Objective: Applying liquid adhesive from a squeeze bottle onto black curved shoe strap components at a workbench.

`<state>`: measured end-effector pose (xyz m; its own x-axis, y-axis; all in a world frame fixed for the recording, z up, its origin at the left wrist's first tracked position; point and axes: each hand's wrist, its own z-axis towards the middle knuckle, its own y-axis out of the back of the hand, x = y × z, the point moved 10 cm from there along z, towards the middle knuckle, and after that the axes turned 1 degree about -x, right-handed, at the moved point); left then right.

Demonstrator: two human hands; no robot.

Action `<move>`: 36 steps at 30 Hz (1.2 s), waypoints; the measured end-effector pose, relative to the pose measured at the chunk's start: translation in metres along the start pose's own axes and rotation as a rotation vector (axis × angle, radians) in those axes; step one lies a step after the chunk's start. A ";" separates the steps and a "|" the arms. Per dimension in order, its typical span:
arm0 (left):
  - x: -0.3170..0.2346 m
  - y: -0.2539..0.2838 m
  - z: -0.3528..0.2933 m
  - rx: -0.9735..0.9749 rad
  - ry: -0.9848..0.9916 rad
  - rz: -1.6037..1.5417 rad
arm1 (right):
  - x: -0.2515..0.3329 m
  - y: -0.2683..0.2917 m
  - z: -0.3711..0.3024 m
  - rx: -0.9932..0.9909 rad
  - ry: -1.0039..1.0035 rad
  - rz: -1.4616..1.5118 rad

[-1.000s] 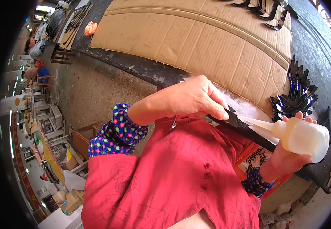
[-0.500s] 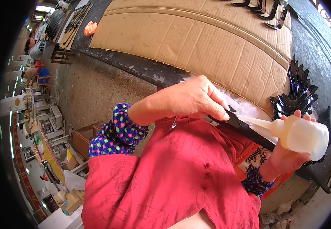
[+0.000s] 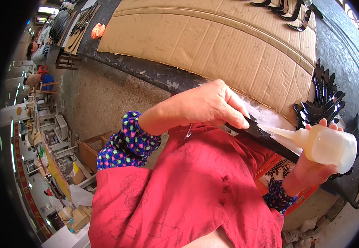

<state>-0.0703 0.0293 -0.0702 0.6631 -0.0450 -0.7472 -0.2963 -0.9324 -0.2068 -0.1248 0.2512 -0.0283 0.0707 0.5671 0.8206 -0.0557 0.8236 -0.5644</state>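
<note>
Slightly shifted bottle [image 3: 335, 149], dark worktable [image 3: 342, 49], cluttered room [image 3: 59, 144]

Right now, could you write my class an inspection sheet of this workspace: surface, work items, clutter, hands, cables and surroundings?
Surface: dark, worn table, partly covered by cardboard.
Work items: squeeze bottle, nozzle at a black strip; contact unclear.
Clutter: fanned black pieces, curved black pieces, crumpled orange item.
Hands: left hand pinches the black strip; right hand holds the squeeze bottle.
Cables: none certain; dark bundle at far left unclear.
Surroundings: speckled floor, a person in the background.
</note>
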 end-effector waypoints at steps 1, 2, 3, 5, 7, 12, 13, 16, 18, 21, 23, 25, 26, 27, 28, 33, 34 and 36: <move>0.000 0.000 0.000 0.001 0.000 0.000 | 0.000 0.000 0.000 -0.004 0.002 -0.006; 0.000 0.000 0.000 0.000 0.003 -0.004 | 0.000 0.001 -0.001 -0.006 0.004 -0.011; 0.000 0.000 0.000 0.000 0.005 -0.008 | 0.000 0.001 -0.001 -0.007 0.003 -0.011; 0.001 0.000 0.000 0.002 0.004 -0.010 | 0.001 0.002 -0.002 -0.013 0.013 -0.027; 0.001 0.000 0.001 0.006 0.002 -0.011 | 0.002 0.002 -0.002 -0.017 0.011 -0.027; 0.002 0.002 0.002 -0.013 0.024 -0.017 | 0.000 0.004 -0.003 -0.018 0.001 -0.014; 0.002 0.002 0.002 -0.011 0.024 -0.017 | 0.000 0.005 -0.003 -0.015 0.002 -0.012; 0.002 0.003 0.002 -0.010 0.016 -0.014 | 0.001 0.005 -0.003 -0.014 -0.002 -0.003; 0.003 0.004 0.003 -0.017 0.018 -0.010 | 0.000 0.007 -0.003 -0.018 -0.008 0.003; 0.002 0.004 0.004 -0.013 -0.001 -0.013 | 0.000 0.007 -0.003 -0.006 -0.010 0.017; 0.003 0.004 0.005 -0.016 0.008 -0.018 | 0.000 0.007 -0.004 -0.006 -0.009 0.014; 0.004 0.004 0.005 -0.022 0.017 -0.023 | 0.000 0.007 -0.004 -0.006 -0.012 0.014; 0.004 0.004 0.005 -0.017 0.014 -0.027 | 0.000 0.008 -0.004 -0.007 -0.010 0.010; 0.004 0.004 0.006 -0.012 0.011 -0.032 | 0.000 0.008 -0.004 -0.009 -0.010 0.009; 0.003 0.004 0.007 -0.010 0.012 -0.032 | 0.000 0.009 -0.004 -0.012 -0.008 -0.001; 0.005 0.006 0.006 -0.027 0.021 -0.025 | 0.001 0.012 -0.006 -0.032 0.002 -0.017; 0.005 0.006 0.006 -0.027 0.022 -0.025 | 0.001 0.013 -0.006 -0.030 0.004 -0.010; 0.004 0.006 0.008 -0.024 0.013 -0.029 | 0.001 0.014 -0.006 -0.029 0.007 -0.003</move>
<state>-0.0744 0.0261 -0.0796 0.6798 -0.0225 -0.7331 -0.2606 -0.9417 -0.2128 -0.1197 0.2630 -0.0362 0.0778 0.5643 0.8219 -0.0263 0.8253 -0.5641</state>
